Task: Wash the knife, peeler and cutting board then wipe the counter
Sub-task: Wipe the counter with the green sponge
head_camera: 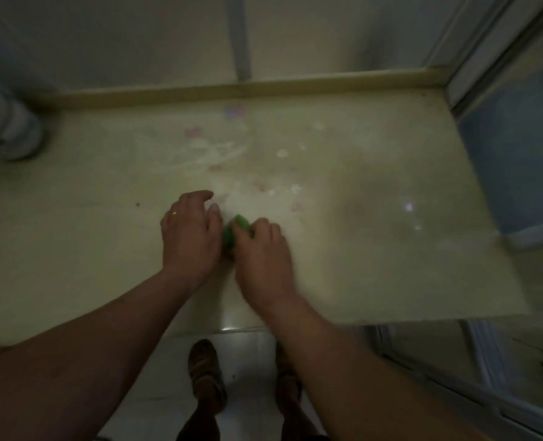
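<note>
A pale yellow counter (375, 256) fills the middle of the view, with soapy smears and small pinkish bits (219, 154) on it beyond my hands. My right hand (263, 253) is closed over a green sponge (236, 229) and presses it on the counter near the front edge. Only the sponge's left end shows past my fingers. My left hand (190, 237) rests flat on the counter just left of the sponge, fingers spread and curled, touching or almost touching it. The image is blurred. No knife, peeler or cutting board is in view.
A raised ledge (263, 87) runs along the back of the counter against the wall. A blurred grey-white object (12, 135) stands at the far left. A blue panel (518, 160) and glass frame border the right end. My feet (205, 370) stand on a tiled floor below.
</note>
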The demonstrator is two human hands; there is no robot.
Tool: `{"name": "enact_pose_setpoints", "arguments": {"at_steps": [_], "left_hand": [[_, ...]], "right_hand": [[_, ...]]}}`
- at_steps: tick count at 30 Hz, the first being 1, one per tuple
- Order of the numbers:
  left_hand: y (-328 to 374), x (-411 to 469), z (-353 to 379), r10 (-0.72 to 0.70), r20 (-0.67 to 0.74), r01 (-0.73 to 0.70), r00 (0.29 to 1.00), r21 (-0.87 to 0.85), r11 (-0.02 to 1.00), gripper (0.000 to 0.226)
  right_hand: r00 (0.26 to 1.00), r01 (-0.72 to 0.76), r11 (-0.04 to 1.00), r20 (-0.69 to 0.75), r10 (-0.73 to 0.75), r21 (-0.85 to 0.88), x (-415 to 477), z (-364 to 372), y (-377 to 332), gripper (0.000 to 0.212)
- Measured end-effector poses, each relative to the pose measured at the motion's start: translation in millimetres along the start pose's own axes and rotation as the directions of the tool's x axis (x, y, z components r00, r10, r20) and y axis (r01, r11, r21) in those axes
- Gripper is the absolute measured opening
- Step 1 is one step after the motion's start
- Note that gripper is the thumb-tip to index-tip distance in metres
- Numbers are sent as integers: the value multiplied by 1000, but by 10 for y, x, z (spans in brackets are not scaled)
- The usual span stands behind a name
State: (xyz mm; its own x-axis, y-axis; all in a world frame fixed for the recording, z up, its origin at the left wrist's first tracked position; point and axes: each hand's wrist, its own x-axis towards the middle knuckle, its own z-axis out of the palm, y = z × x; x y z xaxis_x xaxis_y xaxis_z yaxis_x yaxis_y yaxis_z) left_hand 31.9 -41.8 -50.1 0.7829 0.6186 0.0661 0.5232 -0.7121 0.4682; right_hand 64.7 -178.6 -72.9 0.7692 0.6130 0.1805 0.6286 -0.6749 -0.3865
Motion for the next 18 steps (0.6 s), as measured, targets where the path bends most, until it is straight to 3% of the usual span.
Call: {"name": "enact_pose_setpoints", "arguments": {"at_steps": [2, 6, 8, 11, 14, 16, 18], "left_hand": [[-244, 14, -156, -42, -26, 43, 999, 17, 999, 35], [-709, -63, -326, -84, -30, 86, 996, 44, 995, 40], [-894, -130, -351, -55, -11, 56, 998, 85, 995, 43], [-1117, -208, -398, -19, -14, 21, 1000, 123, 992, 44], [-1409, -228, -538, -119, -45, 122, 992, 68, 990, 45], [-1667, -216, -665, -166, -65, 169, 984, 47, 985, 45], [-1897, -184, -777, -152, -56, 155, 987, 55, 986, 46]], "right_hand": [[1000, -18, 999, 2, 18, 43, 250, 12, 86, 48], [961, -267, 963, -78, 264, -24, 396, -104, 671, 54], [941, -332, 938, -102, 323, -102, 434, 58, 452, 55], [993, -116, 988, -48, 112, -100, 514, 517, -573, 51], [989, 111, 991, 88, -118, 80, 611, 772, -1417, 50], [991, 107, 984, 64, -117, 141, 745, 708, -1400, 49], [1000, -15, 998, -21, 17, 66, 910, 525, -987, 49]]}}
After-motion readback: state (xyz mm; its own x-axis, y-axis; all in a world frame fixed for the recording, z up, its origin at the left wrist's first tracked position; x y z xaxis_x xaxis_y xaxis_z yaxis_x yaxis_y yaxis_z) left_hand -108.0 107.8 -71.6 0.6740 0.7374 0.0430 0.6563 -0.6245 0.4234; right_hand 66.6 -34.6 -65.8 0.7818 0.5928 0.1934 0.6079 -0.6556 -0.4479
